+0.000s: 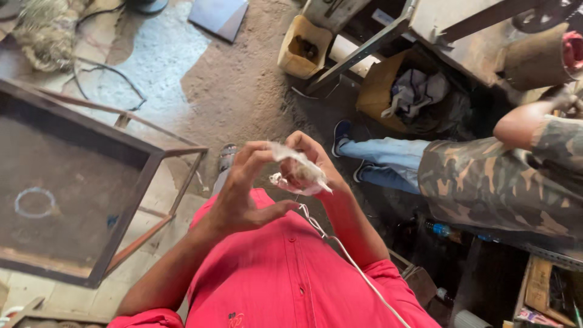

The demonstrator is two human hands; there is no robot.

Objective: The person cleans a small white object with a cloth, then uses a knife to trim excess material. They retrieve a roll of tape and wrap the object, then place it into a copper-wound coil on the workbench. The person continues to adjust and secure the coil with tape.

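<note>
Dusty dirt floor, rusty metal-framed table, cardboard boxes, daylight.

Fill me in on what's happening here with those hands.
A person in a red shirt holds both hands up at chest height. The left hand pinches one end of a small wad of whitish fibre, while the right hand cups it from behind. A white twisted cord trails down from the wad across the shirt. Beside them on the right stands another person in a camouflage top, and a metal-framed table sits to the left on the dirt floor.
</note>
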